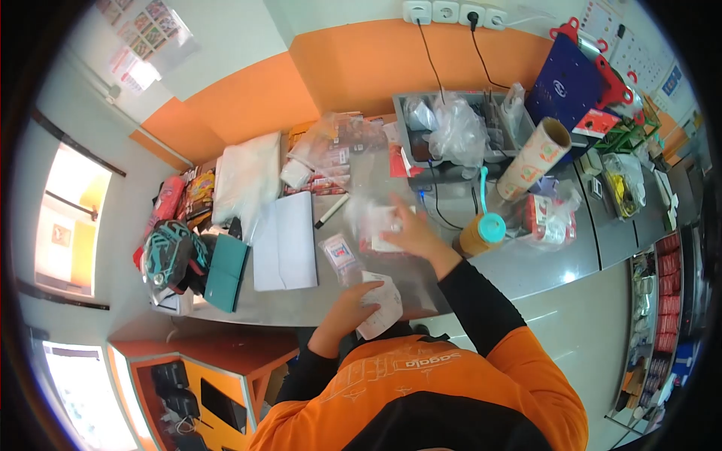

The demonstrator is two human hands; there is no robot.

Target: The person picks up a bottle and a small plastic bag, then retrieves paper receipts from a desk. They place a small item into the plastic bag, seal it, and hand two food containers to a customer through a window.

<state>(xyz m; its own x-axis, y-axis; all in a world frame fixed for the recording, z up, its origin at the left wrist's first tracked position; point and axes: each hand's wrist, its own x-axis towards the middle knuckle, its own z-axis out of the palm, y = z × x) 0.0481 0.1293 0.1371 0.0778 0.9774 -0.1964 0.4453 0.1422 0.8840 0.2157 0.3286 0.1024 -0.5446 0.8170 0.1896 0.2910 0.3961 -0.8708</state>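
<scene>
My left hand is closed on a white paper slip with faint print, held near the table's front edge. Over a clear plastic bag with red and white contents, my right hand lies with its fingers apart, overlapping the bag's right side. A small clear packet with a blue and red label lies just beyond the slip. Left of the bag is a black and white marker. To the right of my right hand stands a brown bottle with a turquoise lid.
White paper sheets, a teal box and a stack of plastic sleeves occupy the left side. At the back sits a grey tray with plastic bags. A cardboard tube and a bagged red packet stand right.
</scene>
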